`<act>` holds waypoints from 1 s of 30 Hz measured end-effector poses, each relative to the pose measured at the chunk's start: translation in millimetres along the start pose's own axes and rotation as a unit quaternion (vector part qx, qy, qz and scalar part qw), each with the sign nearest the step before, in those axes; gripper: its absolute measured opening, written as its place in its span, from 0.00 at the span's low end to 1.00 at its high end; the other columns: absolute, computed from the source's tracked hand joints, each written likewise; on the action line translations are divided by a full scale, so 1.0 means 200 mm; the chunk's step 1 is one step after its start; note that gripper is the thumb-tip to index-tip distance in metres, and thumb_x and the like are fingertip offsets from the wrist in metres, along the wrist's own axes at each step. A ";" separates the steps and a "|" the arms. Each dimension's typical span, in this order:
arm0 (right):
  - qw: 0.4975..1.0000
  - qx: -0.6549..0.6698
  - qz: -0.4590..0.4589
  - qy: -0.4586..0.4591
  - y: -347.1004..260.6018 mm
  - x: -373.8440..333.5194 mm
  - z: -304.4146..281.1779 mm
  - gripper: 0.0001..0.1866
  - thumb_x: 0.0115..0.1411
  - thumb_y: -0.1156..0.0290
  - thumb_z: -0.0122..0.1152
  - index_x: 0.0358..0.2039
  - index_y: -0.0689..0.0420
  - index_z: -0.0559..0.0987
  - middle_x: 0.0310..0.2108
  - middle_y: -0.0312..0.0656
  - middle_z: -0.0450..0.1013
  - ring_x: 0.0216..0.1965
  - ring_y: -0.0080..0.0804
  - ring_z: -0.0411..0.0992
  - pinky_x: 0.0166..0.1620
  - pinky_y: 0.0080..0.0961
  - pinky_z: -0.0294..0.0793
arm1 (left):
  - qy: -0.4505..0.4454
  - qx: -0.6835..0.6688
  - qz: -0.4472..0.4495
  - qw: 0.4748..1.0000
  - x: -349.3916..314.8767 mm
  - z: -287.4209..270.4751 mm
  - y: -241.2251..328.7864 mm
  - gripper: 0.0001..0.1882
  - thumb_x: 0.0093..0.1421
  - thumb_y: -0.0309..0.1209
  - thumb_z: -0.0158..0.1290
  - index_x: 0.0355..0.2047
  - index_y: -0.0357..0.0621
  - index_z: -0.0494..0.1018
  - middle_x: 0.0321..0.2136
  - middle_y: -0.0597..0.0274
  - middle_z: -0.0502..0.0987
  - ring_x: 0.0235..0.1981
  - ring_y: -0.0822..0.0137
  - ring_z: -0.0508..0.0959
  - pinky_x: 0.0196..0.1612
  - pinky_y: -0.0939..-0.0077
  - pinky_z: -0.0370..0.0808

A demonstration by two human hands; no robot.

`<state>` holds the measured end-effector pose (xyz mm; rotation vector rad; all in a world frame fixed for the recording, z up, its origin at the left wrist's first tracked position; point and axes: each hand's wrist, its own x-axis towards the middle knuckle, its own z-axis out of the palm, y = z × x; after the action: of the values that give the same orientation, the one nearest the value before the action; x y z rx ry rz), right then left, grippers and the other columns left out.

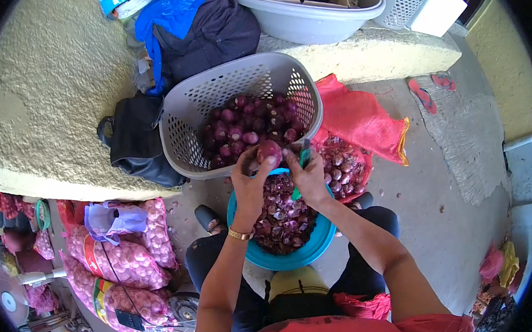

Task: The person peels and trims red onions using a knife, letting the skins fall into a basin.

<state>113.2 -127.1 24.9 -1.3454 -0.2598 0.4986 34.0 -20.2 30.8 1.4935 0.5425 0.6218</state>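
My left hand (250, 182) is closed around a red onion (269, 154) at the near rim of the grey basket. My right hand (309, 180) grips a green-handled knife (304, 158), its fingertips against the onion's right side; I cannot make out the blade clearly. Many purple, mostly skinned onions (251, 124) lie in the grey laundry-style basket (181, 144). Below my hands, between my legs, stands a teal basin (327, 231) of onion skins and trimmings (276, 224). Right of it, an open red mesh sack (358, 172) holds unpeeled onions (340, 172).
Full pink mesh sacks (122, 265) and a fan (13, 299) stand at the left. A black bag (135, 135) and dark clothing (214, 40) lie beside the basket. A grey tub (311, 24) rests on the ledge behind. Red flip-flops (423, 96) lie at far right.
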 end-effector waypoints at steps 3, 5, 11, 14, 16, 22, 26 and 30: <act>0.999 -0.026 0.022 -0.034 -0.03 -0.02 0.00 0.05 0.62 0.73 0.60 0.32 0.61 0.78 0.23 0.27 0.69 0.23 0.13 0.62 0.26 0.18 0.65 | 0.008 -0.230 -0.125 0.965 0.03 -0.01 0.02 0.21 0.61 0.41 0.53 0.45 0.35 0.74 0.41 0.60 0.78 0.45 0.72 0.74 0.54 0.75 0.67; 0.998 -0.035 0.035 -0.051 -0.04 -0.01 0.00 0.05 0.62 0.73 0.60 0.32 0.61 0.78 0.23 0.27 0.69 0.23 0.13 0.62 0.27 0.18 0.66 | -0.013 -0.286 -0.136 0.948 0.07 -0.05 -0.03 0.22 0.62 0.43 0.53 0.48 0.40 0.72 0.44 0.62 0.77 0.48 0.70 0.74 0.56 0.72 0.66; 0.998 -0.018 -0.054 -0.040 -0.08 0.04 -0.05 0.06 0.57 0.74 0.66 0.33 0.62 0.80 0.28 0.29 0.73 0.30 0.15 0.67 0.35 0.17 0.67 | -0.001 -0.327 -0.169 0.930 0.05 -0.04 -0.06 0.23 0.63 0.45 0.51 0.52 0.44 0.70 0.49 0.63 0.75 0.52 0.66 0.73 0.58 0.68 0.66; 0.991 -0.063 -0.108 -0.045 -0.09 0.06 -0.05 0.07 0.56 0.74 0.67 0.32 0.63 0.79 0.29 0.32 0.72 0.31 0.17 0.67 0.36 0.18 0.67 | -0.029 -0.303 -0.169 0.938 0.04 -0.03 -0.07 0.21 0.63 0.44 0.51 0.51 0.43 0.71 0.48 0.64 0.76 0.51 0.68 0.74 0.57 0.70 0.67; 0.986 -0.084 -0.137 -0.046 -0.10 0.06 -0.04 0.07 0.55 0.74 0.67 0.32 0.64 0.79 0.30 0.34 0.72 0.31 0.18 0.67 0.36 0.18 0.67 | -0.025 -0.273 -0.170 0.947 0.03 -0.02 -0.08 0.19 0.63 0.40 0.52 0.49 0.42 0.72 0.46 0.63 0.76 0.49 0.70 0.74 0.55 0.72 0.68; 0.992 -0.054 -0.109 -0.029 -0.10 0.07 -0.07 0.06 0.55 0.78 0.66 0.27 0.64 0.76 0.27 0.37 0.71 0.29 0.22 0.67 0.35 0.20 0.67 | -0.038 -0.230 -0.116 0.965 0.05 0.05 0.01 0.16 0.63 0.35 0.52 0.47 0.38 0.73 0.44 0.62 0.77 0.47 0.72 0.75 0.53 0.75 0.69; 0.966 -0.152 -0.190 -0.090 -0.09 0.10 -0.13 0.05 0.57 0.77 0.64 0.31 0.64 0.76 0.27 0.37 0.71 0.30 0.22 0.67 0.36 0.22 0.68 | -0.058 -0.270 -0.128 0.953 0.05 0.05 0.02 0.21 0.60 0.36 0.55 0.49 0.35 0.70 0.46 0.59 0.75 0.48 0.71 0.73 0.55 0.77 0.66; 0.963 -0.205 -0.157 -0.080 -0.14 0.08 -0.13 0.06 0.60 0.75 0.61 0.35 0.63 0.76 0.28 0.33 0.69 0.31 0.19 0.65 0.36 0.21 0.67 | -0.042 -0.262 -0.112 0.958 0.02 0.05 -0.02 0.19 0.61 0.37 0.55 0.47 0.35 0.72 0.44 0.59 0.76 0.46 0.70 0.75 0.54 0.76 0.67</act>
<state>144.0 -146.2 44.3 -1.6282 -0.7287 0.2920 43.9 -25.0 26.6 0.9373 0.4301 0.4730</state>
